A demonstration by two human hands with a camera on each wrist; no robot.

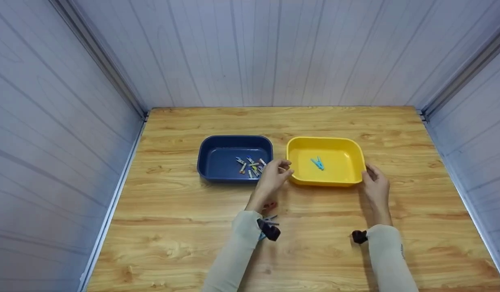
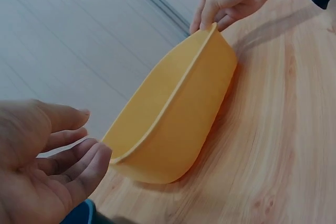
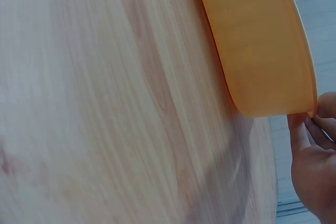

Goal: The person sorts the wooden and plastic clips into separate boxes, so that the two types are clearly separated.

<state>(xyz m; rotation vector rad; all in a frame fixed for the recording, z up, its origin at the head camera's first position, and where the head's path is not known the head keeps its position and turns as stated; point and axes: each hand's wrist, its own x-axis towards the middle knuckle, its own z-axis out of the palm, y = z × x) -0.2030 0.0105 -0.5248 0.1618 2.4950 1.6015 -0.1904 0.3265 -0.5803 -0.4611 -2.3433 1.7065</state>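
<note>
A yellow plastic basin (image 1: 339, 164) stands right of centre on the table, with one light-blue clothespin (image 1: 317, 163) lying in it. At its right end my right hand (image 1: 376, 187) pinches the rim between thumb and fingers, as the right wrist view also shows. My left hand (image 1: 273, 177) is at the basin's left end. In the left wrist view its fingertips (image 2: 100, 156) are right at the rim, loosely bent, with the thumb apart from them.
A navy basin (image 1: 219, 162) stands to the left, with several clothespins (image 1: 250, 165) in its right half. Partly hidden under my left forearm lie a red clothespin (image 1: 270, 206), a grey clothespin (image 1: 272, 222) and a blue clothespin (image 1: 261, 236). Pale panels (image 1: 250, 52) enclose the wooden table (image 1: 315, 259).
</note>
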